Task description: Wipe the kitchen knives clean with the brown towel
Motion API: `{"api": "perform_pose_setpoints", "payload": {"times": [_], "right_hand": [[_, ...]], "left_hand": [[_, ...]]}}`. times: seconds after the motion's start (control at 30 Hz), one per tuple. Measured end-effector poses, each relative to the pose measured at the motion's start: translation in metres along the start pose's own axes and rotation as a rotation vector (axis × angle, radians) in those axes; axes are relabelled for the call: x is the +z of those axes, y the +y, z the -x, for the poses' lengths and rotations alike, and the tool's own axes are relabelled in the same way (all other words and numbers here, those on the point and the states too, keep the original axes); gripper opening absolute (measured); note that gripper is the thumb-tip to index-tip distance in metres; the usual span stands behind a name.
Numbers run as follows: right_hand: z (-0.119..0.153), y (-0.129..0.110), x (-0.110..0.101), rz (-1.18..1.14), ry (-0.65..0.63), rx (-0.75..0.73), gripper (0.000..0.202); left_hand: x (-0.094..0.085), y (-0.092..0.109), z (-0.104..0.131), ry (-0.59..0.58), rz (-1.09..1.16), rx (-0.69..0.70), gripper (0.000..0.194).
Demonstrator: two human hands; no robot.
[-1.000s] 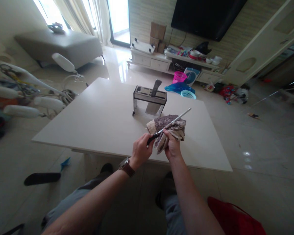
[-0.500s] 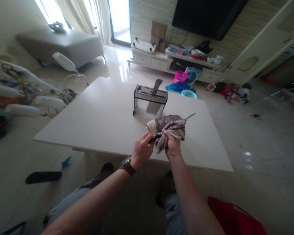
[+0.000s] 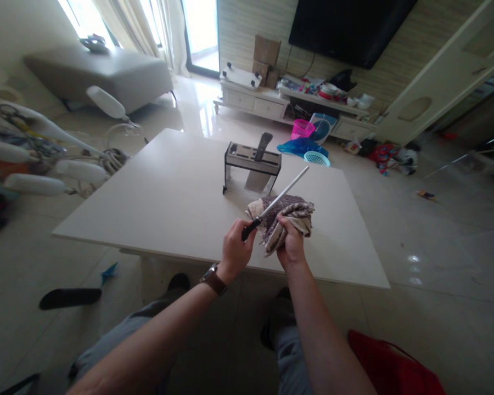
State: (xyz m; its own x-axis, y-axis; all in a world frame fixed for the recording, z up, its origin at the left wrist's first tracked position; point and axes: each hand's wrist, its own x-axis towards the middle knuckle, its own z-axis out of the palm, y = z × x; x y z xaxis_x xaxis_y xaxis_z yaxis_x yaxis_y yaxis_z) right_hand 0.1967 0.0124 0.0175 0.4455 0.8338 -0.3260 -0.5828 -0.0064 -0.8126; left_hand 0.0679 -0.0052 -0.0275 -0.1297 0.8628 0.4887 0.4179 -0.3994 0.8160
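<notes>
My left hand (image 3: 237, 244) is closed round the black handle of a sharpening steel (image 3: 286, 190). Its long grey rod points up and to the right, bare along its length, in front of the towel. A brown and beige towel (image 3: 298, 211) is bunched in my right hand (image 3: 291, 246), thumb on top. Both hands are over the near edge of the white table (image 3: 160, 192). Just beyond them stands a knife block (image 3: 251, 156) with a silver and black frame. One wide-bladed knife (image 3: 263, 147) sits in it, handle up.
A red bag (image 3: 391, 362) lies on the floor at the lower right. Behind the table are a light-blue basket (image 3: 316, 159), a pink basket (image 3: 302, 129) and a low white cabinet (image 3: 267, 107). White padded arms (image 3: 82, 171) of some equipment stand to the left.
The steel's rod has come out of the towel's folds and swung up to the left, clear in front of it. My right hand keeps its grip on the towel.
</notes>
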Motion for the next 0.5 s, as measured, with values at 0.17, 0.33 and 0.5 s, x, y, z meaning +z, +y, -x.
{"api": "perform_pose_setpoints", "payload": {"times": [0.17,0.33,0.5], "right_hand": [[0.008,0.005,0.003,0.076,-0.105,0.018,0.033],[0.015,0.008,0.002,0.083,-0.177,0.114,0.026],[0.011,0.009,0.001,0.087,-0.182,0.109,0.025]], "left_hand": [[-0.002,0.001,0.001,-0.067,-0.094,0.052,0.007],[-0.004,0.000,0.003,-0.146,-0.150,0.128,0.012],[-0.004,0.000,0.003,-0.122,-0.125,0.149,0.013]]}}
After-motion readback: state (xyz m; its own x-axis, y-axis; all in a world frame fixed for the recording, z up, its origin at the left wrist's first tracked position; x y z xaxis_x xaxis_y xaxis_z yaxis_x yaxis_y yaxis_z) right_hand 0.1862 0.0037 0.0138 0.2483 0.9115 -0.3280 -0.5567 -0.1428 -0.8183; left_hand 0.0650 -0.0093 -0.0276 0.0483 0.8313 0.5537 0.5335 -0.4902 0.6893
